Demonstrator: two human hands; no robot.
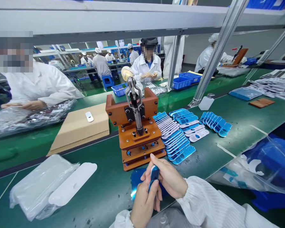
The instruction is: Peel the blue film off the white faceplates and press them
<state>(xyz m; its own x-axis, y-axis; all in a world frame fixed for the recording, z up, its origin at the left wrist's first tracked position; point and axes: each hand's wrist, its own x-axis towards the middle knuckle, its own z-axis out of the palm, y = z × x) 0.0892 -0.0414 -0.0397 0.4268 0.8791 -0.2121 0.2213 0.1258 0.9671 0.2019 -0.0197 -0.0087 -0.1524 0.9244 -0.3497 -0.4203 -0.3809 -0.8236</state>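
Observation:
Close to the table's front edge, my left hand (pixel 144 199) and my right hand (pixel 169 177) are closed around a narrow cover panel (pixel 154 174) with glossy blue film on its face. The left fingers wrap its lower end, while the right fingers and thumb are at its upper end. Most of the panel is hidden by the fingers. Beneath my hands lies a sheet of shiny blue film (pixel 136 180). Just beyond stands an orange-brown press fixture (pixel 142 144) with a metal toggle clamp (pixel 136 110). Overlapping rows of blue and white cover panels (pixel 180 148) lie right of the fixture.
A plastic-wrapped pack (pixel 42 180) and a long white panel (pixel 73 183) lie at the left, before a cardboard sheet (pixel 85 133). A white bottle (pixel 206 103) stands by a metal post (pixel 218 47). A clear bag (pixel 258 164) hangs at right. Co-workers in white sit opposite.

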